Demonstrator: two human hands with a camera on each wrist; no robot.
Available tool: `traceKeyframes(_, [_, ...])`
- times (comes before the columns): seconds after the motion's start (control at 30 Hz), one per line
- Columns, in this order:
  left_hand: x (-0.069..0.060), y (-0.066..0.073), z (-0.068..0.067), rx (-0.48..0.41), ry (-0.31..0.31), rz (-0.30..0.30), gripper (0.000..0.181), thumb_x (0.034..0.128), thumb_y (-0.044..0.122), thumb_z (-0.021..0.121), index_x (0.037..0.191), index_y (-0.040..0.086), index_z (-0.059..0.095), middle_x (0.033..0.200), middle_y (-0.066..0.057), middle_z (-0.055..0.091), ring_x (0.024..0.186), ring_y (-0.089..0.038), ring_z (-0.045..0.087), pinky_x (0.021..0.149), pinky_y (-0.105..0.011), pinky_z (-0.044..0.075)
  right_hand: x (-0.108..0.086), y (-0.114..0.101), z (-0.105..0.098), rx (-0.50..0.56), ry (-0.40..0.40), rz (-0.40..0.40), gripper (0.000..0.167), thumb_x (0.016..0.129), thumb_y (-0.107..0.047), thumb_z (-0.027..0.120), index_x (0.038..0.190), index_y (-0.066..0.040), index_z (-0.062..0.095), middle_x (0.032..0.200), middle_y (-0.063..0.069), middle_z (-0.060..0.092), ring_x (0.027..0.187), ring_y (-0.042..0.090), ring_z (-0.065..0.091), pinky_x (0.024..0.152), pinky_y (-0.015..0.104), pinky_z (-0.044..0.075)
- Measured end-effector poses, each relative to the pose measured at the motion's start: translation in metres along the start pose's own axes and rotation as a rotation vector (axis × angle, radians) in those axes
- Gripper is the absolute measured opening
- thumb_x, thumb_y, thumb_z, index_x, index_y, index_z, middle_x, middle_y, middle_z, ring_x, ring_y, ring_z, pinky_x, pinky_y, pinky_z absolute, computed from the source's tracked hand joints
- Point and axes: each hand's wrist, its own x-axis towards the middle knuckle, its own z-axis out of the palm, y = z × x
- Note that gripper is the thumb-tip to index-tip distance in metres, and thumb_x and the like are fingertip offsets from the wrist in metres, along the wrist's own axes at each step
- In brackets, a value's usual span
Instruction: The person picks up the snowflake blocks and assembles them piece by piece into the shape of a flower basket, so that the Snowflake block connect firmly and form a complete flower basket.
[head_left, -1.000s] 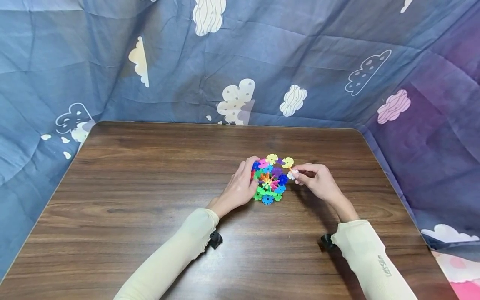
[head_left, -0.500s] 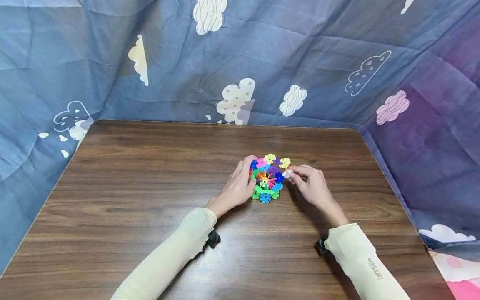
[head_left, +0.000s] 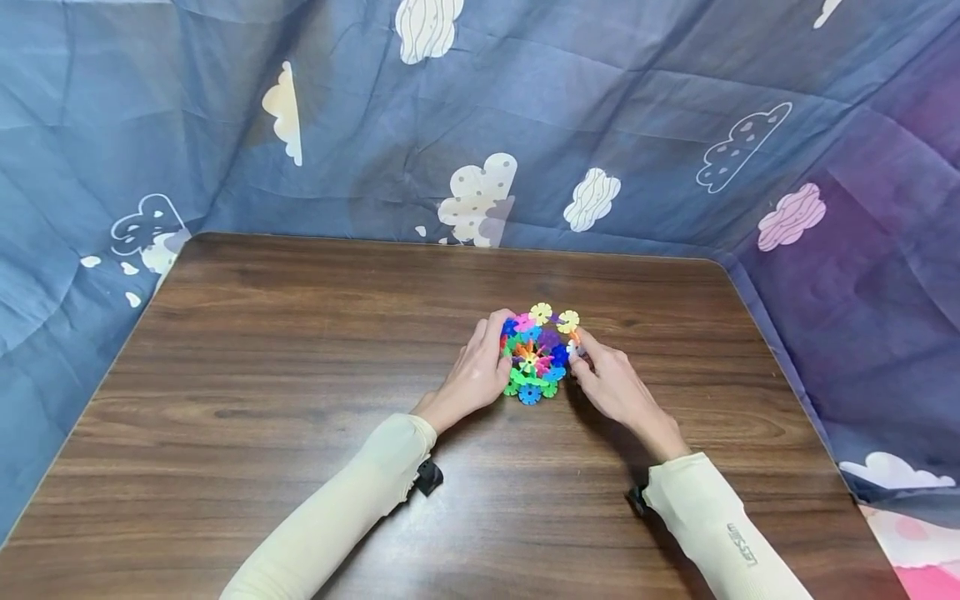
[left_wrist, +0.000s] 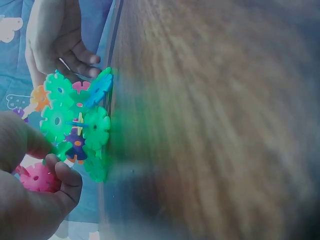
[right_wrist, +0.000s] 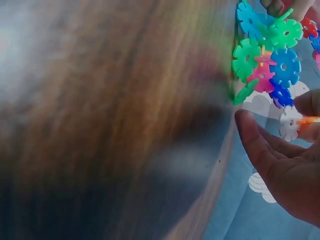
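Note:
A rounded structure of interlocking plastic snowflake discs [head_left: 529, 393] in many colours stands on the table. My left hand [head_left: 474, 365] grips its left side; in the left wrist view the fingertips hold it by a green disc [left_wrist: 62, 150] near a pink disc [left_wrist: 37, 177]. On the right side, my right hand [head_left: 617, 383] pinches a white snowflake disc [right_wrist: 288, 123], which has an orange disc [right_wrist: 307, 120] joined to it. The white disc is beside dark blue discs [right_wrist: 281, 95]; whether they are slotted together cannot be told. Yellow discs [head_left: 568, 321] arch above it.
The brown wooden table [head_left: 300, 350] reaches back to a blue cloth [head_left: 337, 125] printed with clouds. A purple cloth [head_left: 892, 275] hangs along the right side. Black wrist cameras [head_left: 429, 477] sit under both sleeves.
My right hand has shifted slightly left, bringing the white disc closer to the structure, and its fingers have changed their hold. The left hand keeps its grip.

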Motion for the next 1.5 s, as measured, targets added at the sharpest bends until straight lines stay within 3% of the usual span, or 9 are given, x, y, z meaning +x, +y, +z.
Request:
traceKeyframes(0.2, [0.001, -0.001, -0.002, 0.001, -0.004, 0.006, 0.064, 0.0913, 0.0, 0.062, 0.145, 0.018, 0.033, 0.109, -0.01, 0.051, 0.073, -0.021, 0.05, 0.061, -0.032, 0.047, 0.002, -0.001, 0.005, 0.086, 0.018, -0.005, 0.031, 0.101, -0.033, 0.058, 0.125, -0.013, 0.055, 0.076, 0.002, 0.064, 0.063, 0.014, 0.059, 0.061, 0.029, 0.048])
traceKeyframes(0.5, [-0.001, -0.003, -0.006, 0.013, -0.022, 0.024, 0.063, 0.0917, 0.0, 0.061, 0.145, 0.019, 0.033, 0.11, -0.01, 0.05, 0.075, -0.021, 0.05, 0.061, -0.032, 0.046, 0.008, -0.011, 0.008, 0.115, 0.098, 0.061, 0.015, 0.096, -0.022, 0.068, 0.1, -0.01, 0.061, 0.075, 0.007, 0.07, 0.062, 0.016, 0.067, 0.056, 0.029, 0.053])
traceKeyframes(0.73, [0.0, -0.001, -0.007, 0.014, -0.029, 0.01, 0.063, 0.092, -0.001, 0.061, 0.145, 0.02, 0.033, 0.11, -0.01, 0.048, 0.07, -0.021, 0.05, 0.058, -0.03, 0.046, 0.009, -0.017, 0.011, 0.094, 0.14, 0.117, 0.014, 0.095, -0.02, 0.068, 0.104, -0.01, 0.064, 0.084, 0.013, 0.074, 0.066, 0.018, 0.071, 0.059, 0.033, 0.055])
traceKeyframes(1.03, [0.001, -0.001, -0.006, 0.007, -0.032, -0.008, 0.063, 0.0932, 0.0, 0.059, 0.147, 0.02, 0.032, 0.112, -0.01, 0.048, 0.069, -0.021, 0.049, 0.058, -0.031, 0.045, 0.011, -0.026, 0.011, 0.117, 0.118, 0.186, 0.013, 0.095, -0.018, 0.067, 0.089, -0.01, 0.057, 0.082, 0.013, 0.073, 0.062, 0.016, 0.068, 0.058, 0.031, 0.052])
traceKeyframes(1.23, [0.0, 0.0, -0.006, -0.019, -0.035, -0.024, 0.067, 0.0936, 0.0, 0.059, 0.148, 0.025, 0.029, 0.116, -0.011, 0.048, 0.067, -0.02, 0.048, 0.058, -0.031, 0.045, 0.011, -0.026, 0.009, 0.154, 0.113, 0.189, 0.01, 0.098, -0.016, 0.062, 0.097, -0.007, 0.06, 0.089, 0.017, 0.075, 0.072, 0.025, 0.074, 0.066, 0.038, 0.059])
traceKeyframes(1.4, [-0.001, 0.001, -0.006, -0.03, -0.029, -0.028, 0.068, 0.0938, 0.0, 0.058, 0.149, 0.024, 0.028, 0.118, -0.011, 0.047, 0.065, -0.02, 0.048, 0.057, -0.031, 0.045, 0.01, -0.025, 0.007, 0.149, 0.132, 0.174, 0.013, 0.1, -0.018, 0.059, 0.105, -0.007, 0.065, 0.081, 0.012, 0.075, 0.067, 0.022, 0.072, 0.058, 0.031, 0.055])
traceKeyframes(1.5, [0.0, 0.001, -0.006, -0.033, -0.031, -0.024, 0.066, 0.0937, -0.001, 0.058, 0.148, 0.024, 0.029, 0.118, -0.011, 0.048, 0.067, -0.02, 0.05, 0.058, -0.032, 0.046, 0.01, -0.026, 0.006, 0.151, 0.138, 0.169, 0.011, 0.099, -0.018, 0.061, 0.101, -0.008, 0.066, 0.077, 0.01, 0.074, 0.063, 0.02, 0.071, 0.054, 0.027, 0.052])
